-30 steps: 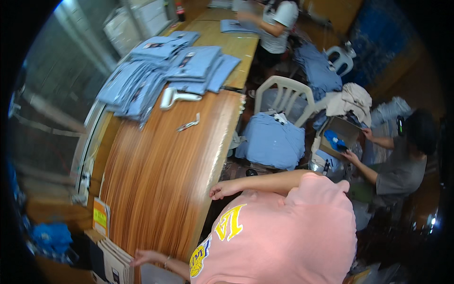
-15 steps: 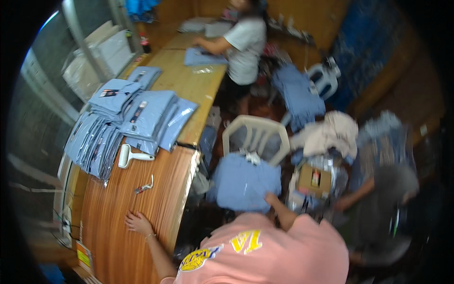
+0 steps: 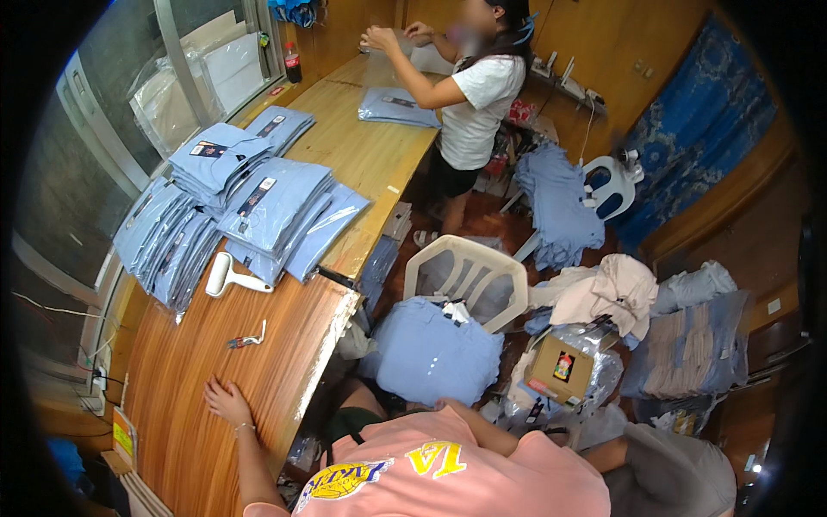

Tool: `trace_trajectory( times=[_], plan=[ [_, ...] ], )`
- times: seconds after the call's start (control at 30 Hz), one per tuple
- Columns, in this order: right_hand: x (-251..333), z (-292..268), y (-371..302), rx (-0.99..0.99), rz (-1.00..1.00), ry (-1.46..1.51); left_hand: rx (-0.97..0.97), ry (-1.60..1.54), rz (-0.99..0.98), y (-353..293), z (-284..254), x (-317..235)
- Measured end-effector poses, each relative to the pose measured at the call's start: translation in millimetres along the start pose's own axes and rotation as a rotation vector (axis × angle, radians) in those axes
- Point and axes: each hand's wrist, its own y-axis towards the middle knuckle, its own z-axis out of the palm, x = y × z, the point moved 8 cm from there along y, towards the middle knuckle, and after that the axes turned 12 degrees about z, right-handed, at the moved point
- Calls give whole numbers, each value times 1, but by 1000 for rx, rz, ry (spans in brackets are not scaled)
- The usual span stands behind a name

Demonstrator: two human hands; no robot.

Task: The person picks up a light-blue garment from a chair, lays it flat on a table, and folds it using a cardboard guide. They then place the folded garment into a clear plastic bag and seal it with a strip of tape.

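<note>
My left hand (image 3: 228, 402) lies flat on the brown wood-grain table (image 3: 185, 439), fingers spread and holding nothing. Just beyond it are small thread snippers (image 3: 247, 340) with a metal tip. A white lint roller (image 3: 234, 276) rests farther up the table. Lower in the middle, my right hand (image 3: 446, 404) touches the near edge of a blue folded shirt (image 3: 435, 349) piled on a chair seat. Its fingers are mostly hidden by the cloth and my pink sleeve.
Bagged blue shirts (image 3: 276, 207) are stacked at the table's left. A person in a white shirt (image 3: 488, 108) handles clear plastic at the far end. The white chair (image 3: 469, 258), a cardboard box (image 3: 560, 370) and pale clothes (image 3: 607, 297) crowd the floor. A grey-clothed person (image 3: 663, 474) bends close at right.
My view has shifted slightly. My right hand has moved left and nearer along the shirt's edge. The far person has lifted both hands from a blue shirt; the grey-clothed person has bent lower.
</note>
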Motion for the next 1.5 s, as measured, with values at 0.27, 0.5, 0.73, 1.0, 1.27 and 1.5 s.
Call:
trace_trajectory(
  times=[0.27, 0.5, 0.73, 1.0, 1.27, 1.5],
  plan=[
    [89, -79, 20, -155, 25, 135, -4, -19, 33, 4, -5, -13],
    [-24, -67, 15, -193, 205, -58, 22, 1, 16, 4, 0, -14],
    [-45, -39, 12, 23, 293, -205, -31, -18, 27, 2, -4, -9],
    [42, -61, 42, -124, 115, 123, -40, -44, 41, 6, -8, -16],
    [72, -36, 19, -163, 124, 61, -27, -61, 34, 6, -8, -16],
    [68, 11, -1, -46, 206, -228, -39, -94, 50, 5, -9, -10]
  ],
)
